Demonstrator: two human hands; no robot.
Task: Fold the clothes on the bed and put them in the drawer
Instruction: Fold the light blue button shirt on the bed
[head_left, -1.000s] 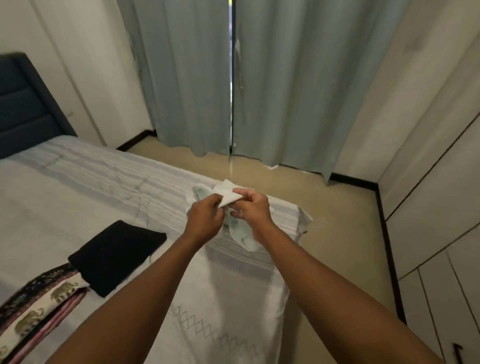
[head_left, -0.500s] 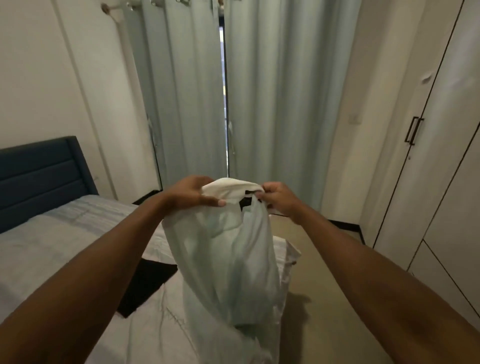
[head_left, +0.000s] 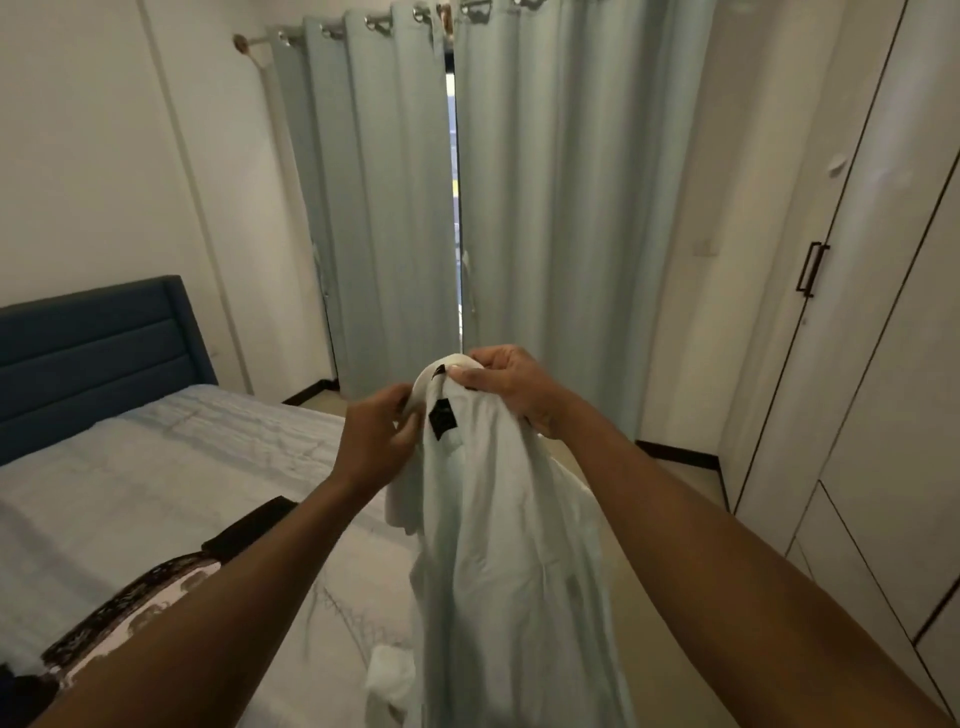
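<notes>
Hanging from both hands in front of the person, a pale mint-white collared shirt (head_left: 509, 545) of thin cloth is held up above the near corner of the bed (head_left: 156, 467), which wears a light grey sheet. The right hand (head_left: 511, 387) grasps the top of the collar, thumb and fingers pinched over its fold. The left hand (head_left: 379, 441) curls its fingers onto the collar's left edge; its back faces the camera and hides the fingertips' hold. A small black label (head_left: 441, 418) shows inside the neck, its print too small to read. The shirt's lower part runs off the bottom edge, and its sleeves are lost in the folds. The left forearm covers most of a folded black garment (head_left: 249, 522) and part of a black-and-white patterned cloth (head_left: 130, 613), both lying on the bed. Pale blue-green curtains (head_left: 545, 208) hang behind; cream wardrobe doors (head_left: 857, 364) stand to the right, cut off by the frame.
</notes>
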